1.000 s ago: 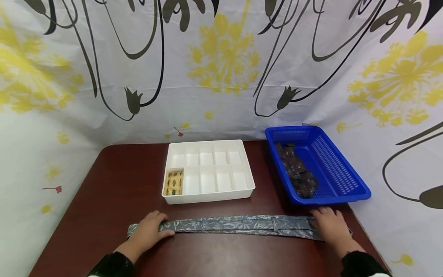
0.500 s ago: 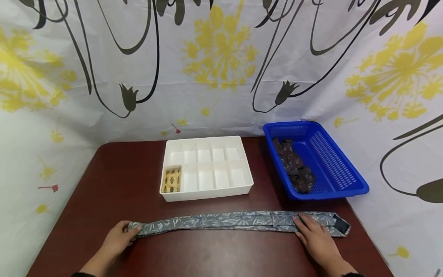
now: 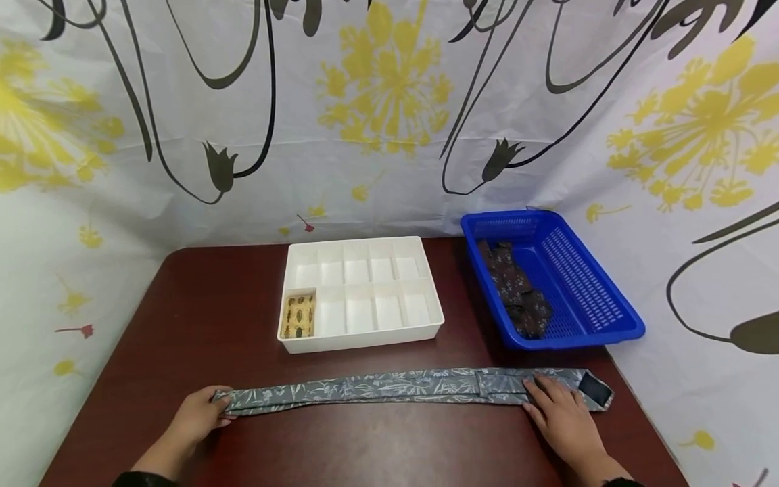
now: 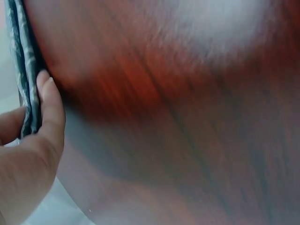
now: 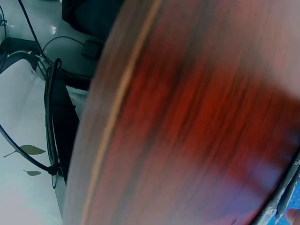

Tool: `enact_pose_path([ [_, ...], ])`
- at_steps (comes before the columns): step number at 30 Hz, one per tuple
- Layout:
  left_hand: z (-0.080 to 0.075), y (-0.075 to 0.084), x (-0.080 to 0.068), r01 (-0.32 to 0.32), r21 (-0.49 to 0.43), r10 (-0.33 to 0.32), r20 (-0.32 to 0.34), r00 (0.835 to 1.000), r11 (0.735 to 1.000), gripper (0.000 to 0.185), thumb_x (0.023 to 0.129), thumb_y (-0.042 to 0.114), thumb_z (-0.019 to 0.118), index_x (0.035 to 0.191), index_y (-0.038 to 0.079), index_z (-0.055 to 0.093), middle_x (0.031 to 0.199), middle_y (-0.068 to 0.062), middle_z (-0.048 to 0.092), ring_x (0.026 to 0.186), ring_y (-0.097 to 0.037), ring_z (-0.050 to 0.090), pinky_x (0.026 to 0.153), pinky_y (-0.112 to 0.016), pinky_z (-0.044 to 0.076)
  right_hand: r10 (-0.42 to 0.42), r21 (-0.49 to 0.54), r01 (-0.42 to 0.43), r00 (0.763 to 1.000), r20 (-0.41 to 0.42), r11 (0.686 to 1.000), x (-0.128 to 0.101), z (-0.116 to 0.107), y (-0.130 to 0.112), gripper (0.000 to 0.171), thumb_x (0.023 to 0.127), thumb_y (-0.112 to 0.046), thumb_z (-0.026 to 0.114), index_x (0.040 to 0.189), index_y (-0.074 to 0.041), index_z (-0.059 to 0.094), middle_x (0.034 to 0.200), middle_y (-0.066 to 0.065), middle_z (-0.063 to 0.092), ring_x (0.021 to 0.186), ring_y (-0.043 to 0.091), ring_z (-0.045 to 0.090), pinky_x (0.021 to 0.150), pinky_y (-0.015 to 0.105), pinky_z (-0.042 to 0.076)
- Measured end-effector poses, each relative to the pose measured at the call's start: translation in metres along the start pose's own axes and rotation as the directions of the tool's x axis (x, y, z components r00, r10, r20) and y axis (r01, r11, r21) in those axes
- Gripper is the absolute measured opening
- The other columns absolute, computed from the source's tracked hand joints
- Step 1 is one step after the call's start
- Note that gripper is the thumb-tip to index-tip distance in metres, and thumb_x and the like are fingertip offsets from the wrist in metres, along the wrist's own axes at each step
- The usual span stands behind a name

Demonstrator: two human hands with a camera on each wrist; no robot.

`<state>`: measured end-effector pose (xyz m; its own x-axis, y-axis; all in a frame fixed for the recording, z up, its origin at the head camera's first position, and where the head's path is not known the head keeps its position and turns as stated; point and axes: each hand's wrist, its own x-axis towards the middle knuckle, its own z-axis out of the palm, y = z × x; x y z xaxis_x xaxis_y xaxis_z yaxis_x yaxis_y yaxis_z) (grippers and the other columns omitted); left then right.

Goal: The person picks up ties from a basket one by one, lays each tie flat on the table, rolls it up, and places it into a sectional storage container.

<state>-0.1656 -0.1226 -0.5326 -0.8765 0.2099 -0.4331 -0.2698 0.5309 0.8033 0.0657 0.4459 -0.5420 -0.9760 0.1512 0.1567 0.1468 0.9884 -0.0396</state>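
A long grey leaf-patterned necktie (image 3: 395,387) lies flat across the front of the dark wooden table (image 3: 231,297). My left hand (image 3: 203,412) holds its narrow left end. The left wrist view shows the thumb and a finger of that hand (image 4: 35,112) pinching the folded tie edge (image 4: 26,70). My right hand (image 3: 556,409) rests with straight fingers on the wide right end, whose dark lining tip (image 3: 595,389) shows beyond the fingers.
A white compartment tray (image 3: 359,341) stands mid-table with a rolled yellow patterned tie (image 3: 298,316) in its front left cell. A blue basket (image 3: 593,291) at the right holds a dark tie (image 3: 517,294). A flowered curtain backs the table.
My left hand slid left along the tie to its narrow end. My right hand shifted inward, uncovering the wide tip. The tie now lies stretched straighter.
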Motion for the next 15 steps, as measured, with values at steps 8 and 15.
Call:
enact_pose_path([
  [8,-0.012,-0.001,0.002,-0.033,0.152,0.035,-0.007,0.999,0.988,0.049,0.098,0.016,0.054,0.129,-0.017,0.038,0.116,-0.036,0.049,0.091,-0.033,0.060,0.072,-0.043,0.051,-0.054,-0.022,0.053,0.997,-0.047,0.998,0.012,-0.003,0.000,0.042,0.085,-0.022,0.072,0.125,-0.011,0.064,0.122,0.019,0.056,0.111,0.040,0.052,0.086,0.060,0.042],
  [15,-0.008,0.000,-0.002,-0.087,0.214,0.101,-0.056,0.993,0.973,0.032,0.092,0.009,0.062,0.114,-0.013,0.054,0.078,-0.010,0.055,0.072,-0.021,0.065,0.062,-0.036,0.052,-0.052,-0.043,0.051,0.999,-0.016,0.998,0.009,0.002,0.011,0.043,0.085,-0.021,0.071,0.126,-0.014,0.062,0.122,0.019,0.056,0.113,0.041,0.050,0.088,0.064,0.040],
])
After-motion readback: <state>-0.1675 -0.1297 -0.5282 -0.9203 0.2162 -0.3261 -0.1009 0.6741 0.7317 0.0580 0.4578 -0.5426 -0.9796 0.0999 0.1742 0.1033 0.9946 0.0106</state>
